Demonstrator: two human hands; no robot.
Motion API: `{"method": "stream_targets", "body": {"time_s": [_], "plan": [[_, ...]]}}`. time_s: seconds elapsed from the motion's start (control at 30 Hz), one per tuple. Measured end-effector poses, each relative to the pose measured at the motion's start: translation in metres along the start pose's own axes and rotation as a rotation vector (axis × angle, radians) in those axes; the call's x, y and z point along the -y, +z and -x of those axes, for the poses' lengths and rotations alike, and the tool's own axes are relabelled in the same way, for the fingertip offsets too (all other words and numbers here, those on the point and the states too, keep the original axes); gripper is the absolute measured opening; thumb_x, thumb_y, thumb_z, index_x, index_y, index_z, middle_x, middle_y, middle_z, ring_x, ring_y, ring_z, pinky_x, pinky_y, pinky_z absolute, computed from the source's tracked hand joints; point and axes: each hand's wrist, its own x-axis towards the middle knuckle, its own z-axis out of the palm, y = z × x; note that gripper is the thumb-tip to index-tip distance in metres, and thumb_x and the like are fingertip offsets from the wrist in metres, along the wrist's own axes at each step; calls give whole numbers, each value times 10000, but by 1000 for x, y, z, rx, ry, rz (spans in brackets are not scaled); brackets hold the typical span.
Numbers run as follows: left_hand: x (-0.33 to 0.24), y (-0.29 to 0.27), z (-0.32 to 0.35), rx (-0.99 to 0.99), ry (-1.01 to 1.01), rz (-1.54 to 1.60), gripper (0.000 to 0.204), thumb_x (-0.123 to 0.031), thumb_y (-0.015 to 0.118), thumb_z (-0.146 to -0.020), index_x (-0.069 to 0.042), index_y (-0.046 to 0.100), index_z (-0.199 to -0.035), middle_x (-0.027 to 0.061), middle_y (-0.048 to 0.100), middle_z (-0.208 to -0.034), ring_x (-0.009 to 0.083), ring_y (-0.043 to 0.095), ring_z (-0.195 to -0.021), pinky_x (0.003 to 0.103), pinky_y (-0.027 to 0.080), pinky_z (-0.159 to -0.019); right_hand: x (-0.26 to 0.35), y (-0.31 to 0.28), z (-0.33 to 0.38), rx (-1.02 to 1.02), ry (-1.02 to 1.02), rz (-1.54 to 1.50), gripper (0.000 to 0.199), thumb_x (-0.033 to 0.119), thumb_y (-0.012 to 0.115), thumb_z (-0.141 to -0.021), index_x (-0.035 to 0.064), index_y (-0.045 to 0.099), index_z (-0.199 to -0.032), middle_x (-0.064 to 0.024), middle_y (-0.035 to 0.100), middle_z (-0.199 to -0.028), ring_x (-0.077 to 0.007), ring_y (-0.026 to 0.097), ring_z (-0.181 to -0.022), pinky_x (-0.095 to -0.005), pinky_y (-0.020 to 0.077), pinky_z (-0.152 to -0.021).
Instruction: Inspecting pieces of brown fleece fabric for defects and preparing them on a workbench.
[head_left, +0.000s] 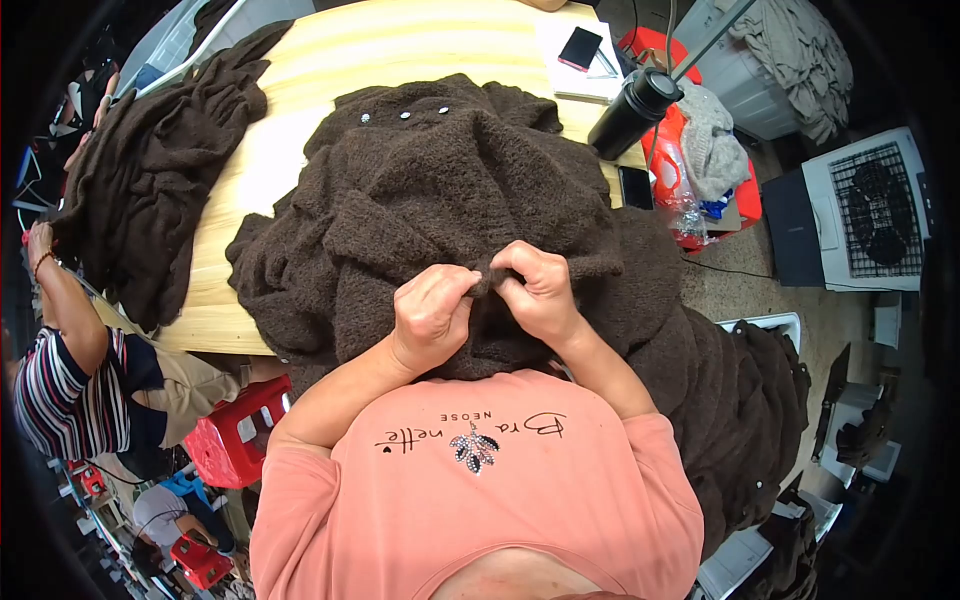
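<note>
A dark brown, fuzzy knit garment [420,190] lies heaped on the table in front of me, spilling over its near edge. Several small shiny buttons [405,115] show along its far part. My left hand [432,315] pinches a bit of the knit between thumb and fingers. Close beside it, my right hand [540,292] grips the same fabric, its fingers curled. Only a small tuft of knit shows between the fingertips; any smaller thing there is hidden.
On the pale wooden table [400,45] are a black bottle [630,115], a phone [635,187] and white papers [578,88]. More brown knitwear lies left [150,180] and in a white bin [792,325] at right. A co-worker in a striped shirt [70,375] stands left, near a red stool [235,435].
</note>
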Motion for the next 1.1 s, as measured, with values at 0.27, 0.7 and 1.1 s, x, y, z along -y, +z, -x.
{"method": "stream_targets", "body": {"time_s": [0.27, 0.7, 1.1], "plan": [[0, -1, 1, 35, -73, 115, 275, 146, 563, -592, 14, 596, -831, 135, 613, -756, 268, 628, -685, 314, 519, -601, 7, -13, 2, 168, 277, -370, 113, -47, 651, -724, -23, 597, -821, -83, 604, -801, -123, 574, -727, -241, 451, -642], [7, 3, 6, 20, 42, 56, 310, 164, 529, -558, 31, 580, -833, 144, 606, -752, 279, 622, -666, 324, 526, -589, 1, 0, 13, 127, 131, -24, 167, -59, 606, -661, -29, 602, -824, -134, 580, -700, -223, 592, -636, -292, 453, -579], [2, 6, 5, -10, -329, 208, 247, 115, 557, -643, 7, 596, -861, 135, 611, -752, 267, 612, -644, 317, 502, -569, 0, 15, 5, -178, -379, 301, 272, -96, 559, -574, -21, 579, -835, -130, 571, -696, -277, 580, -582, -339, 469, -509]]}}
